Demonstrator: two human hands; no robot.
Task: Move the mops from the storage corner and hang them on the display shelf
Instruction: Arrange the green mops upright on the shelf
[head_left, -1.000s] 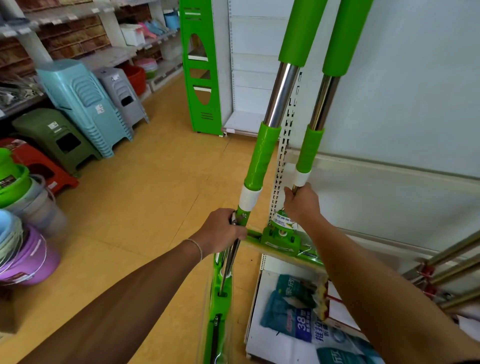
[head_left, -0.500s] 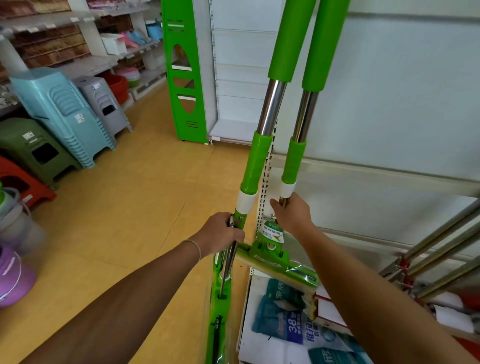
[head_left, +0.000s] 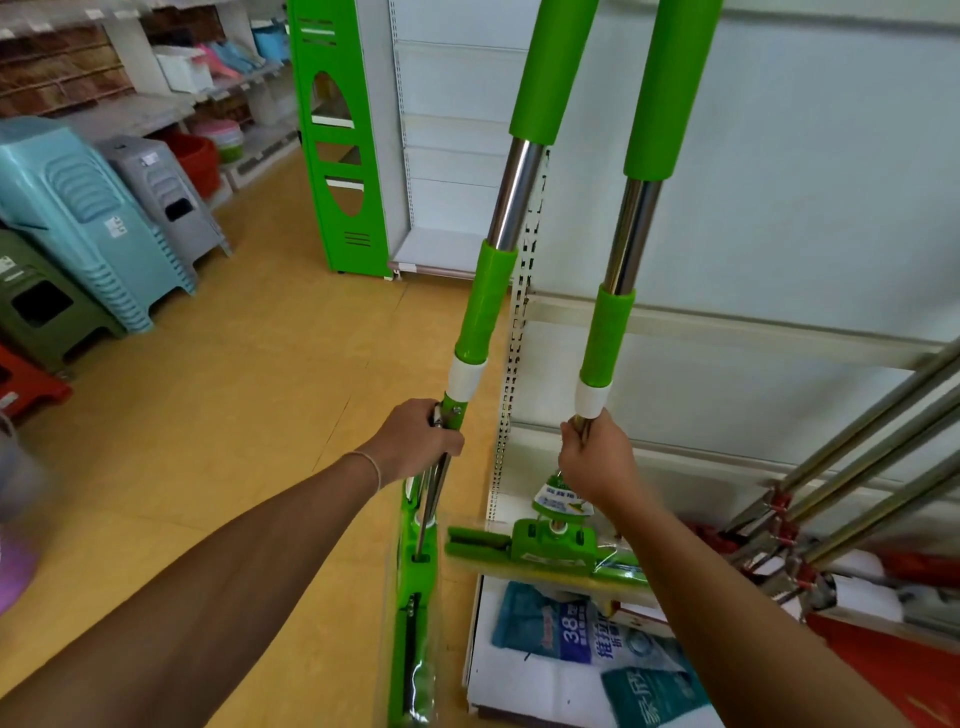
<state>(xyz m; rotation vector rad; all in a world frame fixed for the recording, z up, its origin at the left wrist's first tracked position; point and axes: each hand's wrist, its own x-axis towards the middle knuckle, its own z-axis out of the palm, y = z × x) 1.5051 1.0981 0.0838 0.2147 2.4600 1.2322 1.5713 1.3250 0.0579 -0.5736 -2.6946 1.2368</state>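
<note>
Two green mops stand upright before the white shelf (head_left: 779, 208): left mop (head_left: 485, 301) clasped low on its pole by the left hand (head_left: 415, 441), right mop (head_left: 608, 338) by the right hand (head_left: 592, 457), over yellow floor (head_left: 234, 415)

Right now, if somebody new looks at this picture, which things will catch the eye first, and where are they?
Two bright green mops stand upright in the middle: the left hand holds the left mop and the right hand holds the right mop, each grip low on the pole. Behind them is the white display shelf, and stacked plastic stools stand at the far left on the yellow floor.
</note>
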